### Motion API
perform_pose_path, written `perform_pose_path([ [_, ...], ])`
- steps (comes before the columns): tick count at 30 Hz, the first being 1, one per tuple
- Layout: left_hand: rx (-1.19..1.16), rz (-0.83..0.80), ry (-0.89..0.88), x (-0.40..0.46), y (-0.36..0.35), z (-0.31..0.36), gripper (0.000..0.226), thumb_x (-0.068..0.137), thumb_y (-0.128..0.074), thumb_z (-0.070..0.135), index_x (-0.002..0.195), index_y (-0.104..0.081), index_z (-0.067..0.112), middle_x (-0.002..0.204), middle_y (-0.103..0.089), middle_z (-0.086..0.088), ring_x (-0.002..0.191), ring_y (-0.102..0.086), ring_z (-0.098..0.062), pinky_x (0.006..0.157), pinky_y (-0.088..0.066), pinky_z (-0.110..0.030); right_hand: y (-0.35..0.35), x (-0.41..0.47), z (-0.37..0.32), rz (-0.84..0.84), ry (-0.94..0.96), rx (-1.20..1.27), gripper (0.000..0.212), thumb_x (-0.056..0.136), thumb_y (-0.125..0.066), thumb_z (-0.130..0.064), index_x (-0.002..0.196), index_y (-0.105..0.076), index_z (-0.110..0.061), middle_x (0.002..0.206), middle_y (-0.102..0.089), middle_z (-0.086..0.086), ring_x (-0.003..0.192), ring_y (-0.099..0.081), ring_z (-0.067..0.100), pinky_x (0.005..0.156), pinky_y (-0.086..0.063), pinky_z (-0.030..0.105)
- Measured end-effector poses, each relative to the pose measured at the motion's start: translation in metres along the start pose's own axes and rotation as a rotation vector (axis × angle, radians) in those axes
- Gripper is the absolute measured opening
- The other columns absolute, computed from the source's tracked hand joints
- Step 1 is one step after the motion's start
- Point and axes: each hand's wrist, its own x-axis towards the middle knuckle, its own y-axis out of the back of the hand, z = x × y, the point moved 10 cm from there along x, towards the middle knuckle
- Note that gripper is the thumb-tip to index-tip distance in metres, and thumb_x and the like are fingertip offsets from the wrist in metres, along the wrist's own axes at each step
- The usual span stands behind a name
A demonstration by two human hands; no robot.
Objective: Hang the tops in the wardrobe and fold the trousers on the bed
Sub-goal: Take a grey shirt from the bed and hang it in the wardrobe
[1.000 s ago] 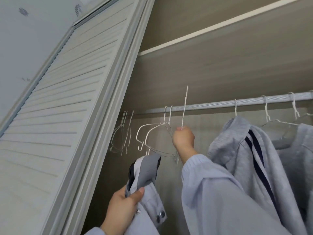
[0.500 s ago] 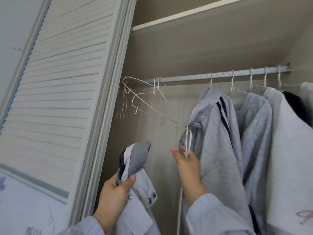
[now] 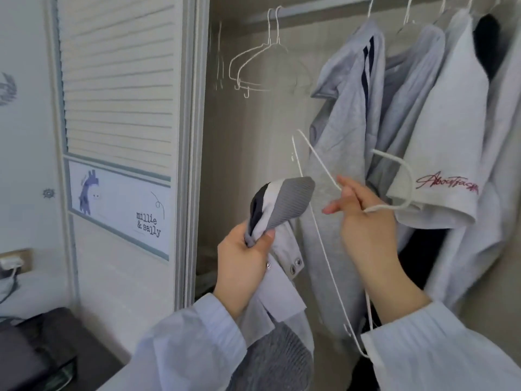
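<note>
Nearest to me, my left hand (image 3: pixel 244 261) is curled tight round the collar end of a pale grey jacket (image 3: pixel 277 280), thumb pressed over the bunched cloth; the ribbed grey collar (image 3: pixel 290 204) sticks up above my fist and the snap buttons (image 3: pixel 294 266) sit just right of my knuckles. The rest of the jacket hangs down between my two sleeves, out of the bottom of the view.

Just right of it, my right hand (image 3: pixel 363 221) pinches a white wire hanger (image 3: pixel 324 244) at its neck, fingers bent round the wire with the forefinger pointing left. The hanger is tilted: its hook (image 3: pixel 400 179) loops off to the right in front of a white tee, and its long bar runs down toward my right sleeve (image 3: pixel 428 354). Hanger and jacket are near each other but not touching, as far as I can see.

Beyond my hands, a grey hooded top (image 3: pixel 346 114) with a dark stripe hangs in the open wardrobe, and right of it more grey and white tops, one white tee (image 3: pixel 451 114) with red script on the sleeve. Farther up, two bare wire hangers (image 3: pixel 253 60) hang on the rail (image 3: pixel 324 7). On the left stands the slatted wardrobe door (image 3: pixel 118 80), with a picture panel (image 3: pixel 121 204) reading "millie & sally".
</note>
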Motion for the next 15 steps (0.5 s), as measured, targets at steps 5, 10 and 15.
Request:
perform_pose_path([
  [5, 0.236, 0.045, -0.174, -0.056, -0.017, 0.019, 0.018, 0.085, -0.062, 0.016, 0.076, -0.054, 0.002, 0.073, -0.053, -0.017, 0.068, -0.053, -0.028, 0.061, -0.042, -0.026, 0.001, -0.029, -0.013, -0.163, -0.069, -0.061, 0.036, 0.095, -0.046, -0.039, 0.111, -0.063, -0.011, 0.090, -0.067, 0.002, 0.086, -0.058, 0.010, 0.068, -0.037, 0.003],
  [10, 0.436, -0.136, -0.298, -0.094, -0.040, 0.031, 0.010, 0.077, -0.062, 0.020, 0.072, -0.057, 0.013, 0.070, -0.052, -0.001, 0.065, -0.050, -0.010, 0.060, -0.041, -0.021, -0.015, -0.060, -0.012, -0.423, -0.062, -0.195, 0.029, 0.077, -0.067, -0.029, 0.107, -0.067, -0.026, 0.090, -0.069, -0.008, 0.086, -0.062, 0.009, 0.072, -0.045, 0.016],
  [15, 0.269, -0.573, 0.139, -0.113, -0.030, -0.010, 0.042, 0.080, -0.068, 0.036, 0.119, -0.060, 0.024, 0.114, -0.068, 0.003, 0.109, -0.062, -0.012, 0.095, -0.048, -0.030, 0.017, -0.063, -0.003, -0.318, -0.047, -0.098, 0.027, 0.091, -0.053, -0.008, 0.104, -0.066, -0.029, 0.087, -0.064, -0.011, 0.082, -0.056, 0.004, 0.074, -0.039, 0.010],
])
